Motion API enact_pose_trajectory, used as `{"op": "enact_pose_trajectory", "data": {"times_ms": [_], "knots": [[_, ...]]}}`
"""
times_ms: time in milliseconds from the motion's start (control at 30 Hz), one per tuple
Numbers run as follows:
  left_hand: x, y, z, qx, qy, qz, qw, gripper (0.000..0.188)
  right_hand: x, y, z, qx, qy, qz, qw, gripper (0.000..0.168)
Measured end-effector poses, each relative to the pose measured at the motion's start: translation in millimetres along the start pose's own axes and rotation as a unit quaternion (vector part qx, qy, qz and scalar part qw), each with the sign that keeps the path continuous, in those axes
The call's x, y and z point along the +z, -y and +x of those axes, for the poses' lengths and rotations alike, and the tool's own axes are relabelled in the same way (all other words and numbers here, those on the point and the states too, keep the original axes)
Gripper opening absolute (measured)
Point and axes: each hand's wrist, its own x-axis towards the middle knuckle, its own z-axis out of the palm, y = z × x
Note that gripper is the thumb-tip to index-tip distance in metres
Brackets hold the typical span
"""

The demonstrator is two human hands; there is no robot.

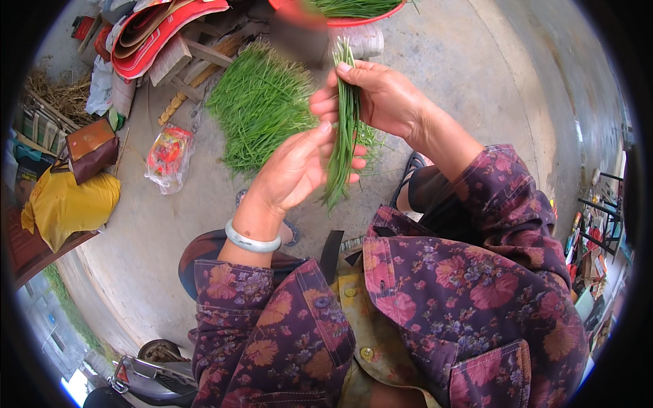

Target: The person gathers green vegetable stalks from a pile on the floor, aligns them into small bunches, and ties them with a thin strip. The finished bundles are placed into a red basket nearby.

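My right hand (380,94) grips a bunch of garlic chives (348,109) near its pale stem ends, thumb across the front. The stems point away from me and the green leaf tips hang towards me. My left hand (298,166), with a pale bangle (252,242) on its wrist, is spread under the leaf half. Its fingers pass behind the leaves and show on the far side, while its thumb stands apart from them. Below and beyond my hands, a large heap of loose chives (265,107) lies on the concrete floor (444,56).
A red plastic basket (352,21) with more chives stands at the far edge. A plastic packet (169,158) lies left of the heap. Further left are a wooden stool (176,58), a yellow bag (76,201) and a brown box (92,148). A dark blurred shape (298,33) hides part of the background.
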Motion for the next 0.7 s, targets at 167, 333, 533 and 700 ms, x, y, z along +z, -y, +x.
{"op": "enact_pose_trajectory", "data": {"times_ms": [167,333,533,700], "knots": [[-1.9,-0.4,-1.2,0.038,-0.093,0.051,0.994,0.041,-7.6,6.5,2.0,-0.035,0.025,0.044,0.998,0.029],[-4.9,-1.8,-1.6,0.154,-0.216,0.14,0.954,0.022,-5.1,13.9,1.1,-0.072,-0.012,0.048,0.996,0.03],[4.1,-12.6,-12.0,0.153,-0.194,0.266,0.932,0.01,-6.4,14.7,1.6,-0.071,-0.042,0.068,0.994,0.03],[3.0,-4.1,-9.8,0.113,-0.163,0.287,0.937,0.013,-2.5,13.9,2.5,-0.066,-0.069,0.074,0.993,0.03]]}}
